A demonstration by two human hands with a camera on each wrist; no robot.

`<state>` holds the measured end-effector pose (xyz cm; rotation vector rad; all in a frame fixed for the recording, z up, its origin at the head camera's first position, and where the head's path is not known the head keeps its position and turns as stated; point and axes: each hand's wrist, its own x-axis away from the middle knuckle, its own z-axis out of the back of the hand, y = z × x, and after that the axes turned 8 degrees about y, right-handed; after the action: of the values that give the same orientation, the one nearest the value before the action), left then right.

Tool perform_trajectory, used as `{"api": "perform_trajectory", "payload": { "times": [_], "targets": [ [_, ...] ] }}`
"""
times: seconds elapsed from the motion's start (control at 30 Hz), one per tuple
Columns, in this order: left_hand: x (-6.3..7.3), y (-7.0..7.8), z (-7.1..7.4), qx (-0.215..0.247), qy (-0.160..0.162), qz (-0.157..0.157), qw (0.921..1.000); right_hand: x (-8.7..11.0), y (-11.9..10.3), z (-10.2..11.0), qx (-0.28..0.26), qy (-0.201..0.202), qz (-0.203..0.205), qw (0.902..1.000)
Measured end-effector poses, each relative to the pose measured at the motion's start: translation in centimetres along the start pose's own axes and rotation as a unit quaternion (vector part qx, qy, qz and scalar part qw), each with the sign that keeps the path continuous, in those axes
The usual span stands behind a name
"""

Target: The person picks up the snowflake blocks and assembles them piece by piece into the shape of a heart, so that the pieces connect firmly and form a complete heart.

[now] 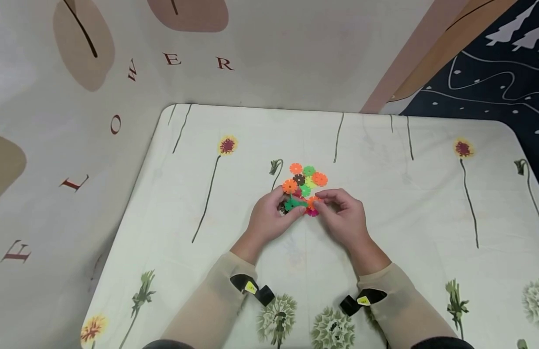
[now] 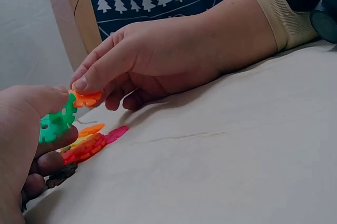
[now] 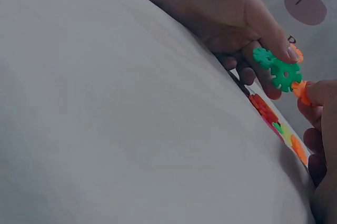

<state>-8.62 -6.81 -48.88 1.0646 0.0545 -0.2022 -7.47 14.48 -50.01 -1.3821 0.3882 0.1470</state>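
The head view is bright and evenly lit, with a pale sheen on the wall (image 1: 9, 53) at upper left and slightly soft detail in the small discs (image 1: 319, 179). Both wrist views look dimmer and greyer. In the left one, a diffuse shadow spreads on the worktop (image 2: 237, 155) beneath the right hand (image 2: 139, 55); the right one darkens toward its lower left.

green piece (image 1: 290, 203) partly hidden behind left fingers (image 1: 293, 216)

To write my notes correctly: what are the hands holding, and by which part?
The left hand pinches a green disc near its edge; the right hand pinches an orange disc by its edge.
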Motion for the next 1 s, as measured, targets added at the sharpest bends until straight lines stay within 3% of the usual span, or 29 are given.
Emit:
{"api": "perform_trajectory", "payload": {
  "times": [0.53,0.8,1.0],
  "targets": [
    [0.04,-0.39,0.11,0.03,-0.008,-0.009,0.9995,-0.02,-0.32,-0.03,-0.003,-0.012,-0.028,0.9995],
    [0.06,-0.37,0.17,0.082,-0.009,-0.004,0.9966,0.07,-0.44,-0.02,-0.018,-0.013,-0.035,0.9991],
    [0.06,-0.35,0.25,0.084,-0.006,0.009,0.9964,0.06,-0.67,-0.06,-0.03,-0.023,-0.041,0.9984]
  ]
}}
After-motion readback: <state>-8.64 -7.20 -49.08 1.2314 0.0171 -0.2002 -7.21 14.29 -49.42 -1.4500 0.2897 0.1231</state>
